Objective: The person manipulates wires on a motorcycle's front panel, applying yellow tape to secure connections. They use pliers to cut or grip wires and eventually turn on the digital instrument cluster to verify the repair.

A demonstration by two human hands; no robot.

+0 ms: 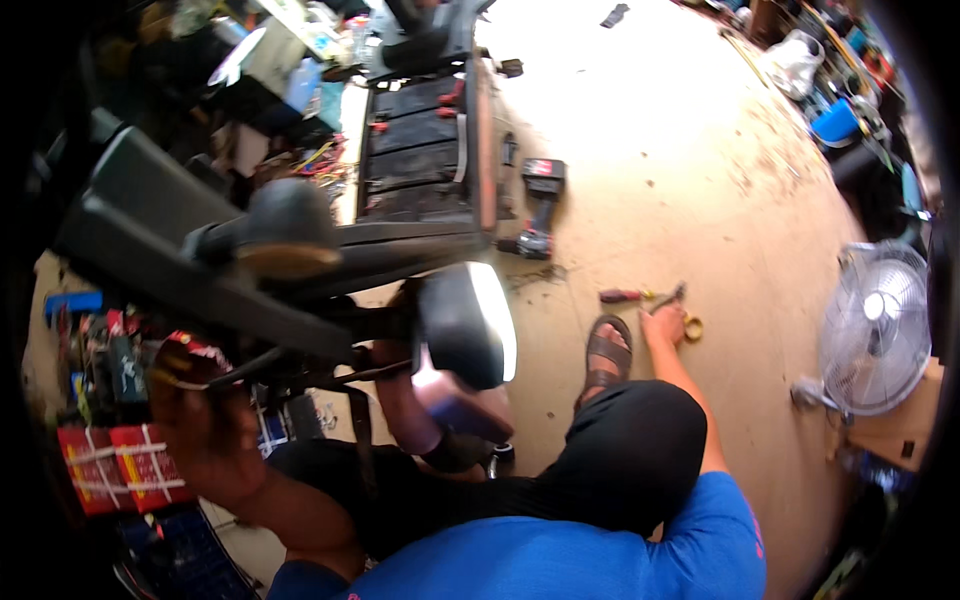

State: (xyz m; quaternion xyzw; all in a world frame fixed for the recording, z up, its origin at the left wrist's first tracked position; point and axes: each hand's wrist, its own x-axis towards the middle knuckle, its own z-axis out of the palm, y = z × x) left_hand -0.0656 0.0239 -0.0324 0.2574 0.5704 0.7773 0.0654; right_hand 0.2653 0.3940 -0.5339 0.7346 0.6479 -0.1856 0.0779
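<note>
Red-handled tool [622,296] lies on the floor [740,410] at three o'clock beside the right hand [663,323]: likely a pick-up, calling for a sure pinch next. Left hand [213,435], eight o'clock; I cannot tell either grip's state.

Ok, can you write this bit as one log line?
left hand: raised by red part, grip unclear | right hand: down at floor, beside red-handled screwdriver | cordless drill: on floor

fan [876,330], right | cardboard box [900,428] near it | white bag [794,65], upper right | red boxes [148,466], left
</note>
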